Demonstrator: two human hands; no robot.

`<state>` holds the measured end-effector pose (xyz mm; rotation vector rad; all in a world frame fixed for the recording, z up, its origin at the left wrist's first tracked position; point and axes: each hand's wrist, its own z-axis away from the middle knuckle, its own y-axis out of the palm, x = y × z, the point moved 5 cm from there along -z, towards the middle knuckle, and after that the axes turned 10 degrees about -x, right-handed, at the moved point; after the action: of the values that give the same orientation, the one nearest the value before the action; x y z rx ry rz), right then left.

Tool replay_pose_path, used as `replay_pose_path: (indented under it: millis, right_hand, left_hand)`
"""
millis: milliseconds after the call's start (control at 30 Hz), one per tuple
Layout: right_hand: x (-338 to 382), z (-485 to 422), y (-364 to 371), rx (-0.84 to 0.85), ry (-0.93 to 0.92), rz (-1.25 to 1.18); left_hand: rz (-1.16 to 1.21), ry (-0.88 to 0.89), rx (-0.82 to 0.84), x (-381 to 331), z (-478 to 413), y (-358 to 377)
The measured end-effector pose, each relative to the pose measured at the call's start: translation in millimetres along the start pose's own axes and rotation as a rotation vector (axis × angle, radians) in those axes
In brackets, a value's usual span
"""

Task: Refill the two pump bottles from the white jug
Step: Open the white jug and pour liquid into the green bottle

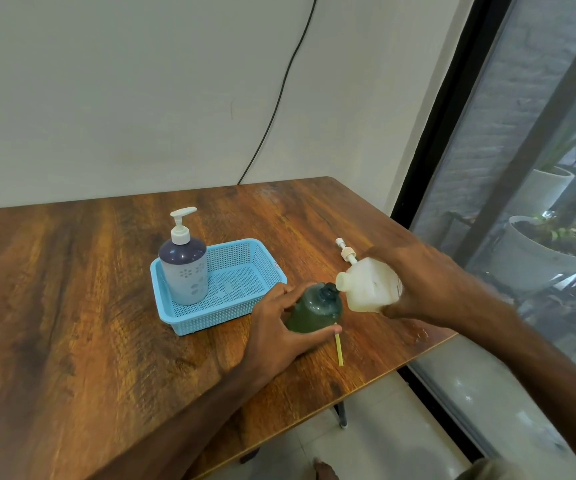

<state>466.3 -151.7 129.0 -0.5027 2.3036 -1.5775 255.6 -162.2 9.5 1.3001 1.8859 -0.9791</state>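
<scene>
Wood-grain table (72, 306) fills the lower left, set against a pale wall (106, 98) down which a black cable (279, 98) runs to the table's back edge. Towards the middle sits a light blue mesh basket (210, 322), and in its left end a pump bottle (184, 271) stands upright, dark blue on top and pale below, with its white pump fitted.

Just right of the basket, the left hand (272, 327) grips a green bottle (314, 310) standing on the table, fingers curled round the far side and thumb along the near side. The bottle's dark neck is open, with no pump on it. A thin yellowish tube (339, 348) lies on the wood just in front of the bottle, its upper end hidden behind it.

Next comes the white jug (366, 285), tipped over to the left so that its mouth is right at the green bottle's neck; I cannot tell whether liquid is running. A loose white pump head (345, 252) lies on the table behind the jug, its stem passing out of sight behind it. The right hand (428, 282) wraps round the jug's base end and holds it off the table.

Furthest right, a dark-framed window (522, 168) shows white plant pots (539, 258) outside.
</scene>
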Motion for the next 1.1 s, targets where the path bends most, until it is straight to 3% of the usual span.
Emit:
replay_pose_path:
  millis: [400,667,1100]
  right_hand:
    - [-25.4,28.9,26.9,-0.088,0.314,-0.314]
    - [-47.0,41.4,48.1,-0.273,0.575,-0.502]
    - [-43.0,46.7,73.9,-0.373,0.686,-0.668]
  left_hand:
    - [0.081,-0.084,-0.066,-2.1,-0.1,-7.4]
    - [0.098,-0.120,-0.077,-1.5,1.2,-6.1]
    - [0.080,-0.126,-0.082,-0.1,1.1,-3.4]
